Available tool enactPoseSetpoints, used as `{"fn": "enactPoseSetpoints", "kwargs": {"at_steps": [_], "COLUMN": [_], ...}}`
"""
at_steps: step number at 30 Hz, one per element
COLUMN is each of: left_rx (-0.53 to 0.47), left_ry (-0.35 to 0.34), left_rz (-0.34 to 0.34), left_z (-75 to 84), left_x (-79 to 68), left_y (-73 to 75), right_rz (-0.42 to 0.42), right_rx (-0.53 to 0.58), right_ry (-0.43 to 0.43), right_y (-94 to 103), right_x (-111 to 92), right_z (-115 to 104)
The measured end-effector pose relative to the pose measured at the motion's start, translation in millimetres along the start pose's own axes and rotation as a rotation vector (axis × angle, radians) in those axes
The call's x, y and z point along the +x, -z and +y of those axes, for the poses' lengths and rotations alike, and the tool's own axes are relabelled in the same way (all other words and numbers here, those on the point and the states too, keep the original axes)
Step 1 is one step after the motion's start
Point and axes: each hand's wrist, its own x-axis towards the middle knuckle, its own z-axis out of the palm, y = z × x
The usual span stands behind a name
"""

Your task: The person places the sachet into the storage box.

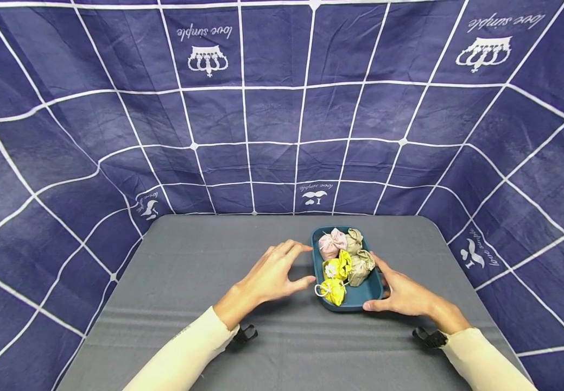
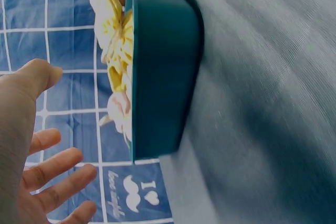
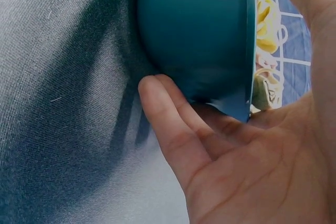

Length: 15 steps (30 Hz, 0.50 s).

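Observation:
A teal plastic bin [image 1: 360, 296] stands on the grey surface. Inside it lie several small tied cloth pouches: a pink one [image 1: 328, 247], two yellow ones such as the front pouch [image 1: 333, 293], and two beige ones such as the nearer beige pouch [image 1: 360, 270]. My left hand [image 1: 274, 274] hovers beside the bin's left wall, thumb and fingers spread apart; the left wrist view shows a gap between them and the bin. On the other side my right hand [image 1: 404, 293] holds the bin's near right corner, thumb at the front and fingers along the right wall.
The grey cloth-covered table [image 1: 189, 260] extends left and in front of the bin. A blue curtain [image 1: 272, 114] with white grid lines closes off the back and both sides. Black wrist straps show below each hand, such as the right strap [image 1: 430, 338].

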Motion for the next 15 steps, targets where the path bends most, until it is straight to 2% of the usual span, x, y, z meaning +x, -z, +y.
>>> {"fn": "enactPoseSetpoints", "kwargs": {"at_steps": [9,15], "left_rx": [0.02,0.053], "left_ry": [0.082,0.124], "left_rz": [-0.006,0.006], "left_z": [-23.7,-41.7], "left_x": [-16.1,-28.9], "left_y": [9.1,14.7], "right_rz": [-0.022,0.054], "right_rx": [0.122,0.054], "right_ry": [-0.018,0.032], "right_y": [-0.9,3.6], "right_x": [-4.0,-7.1], "right_z": [5.5,6.1]}}
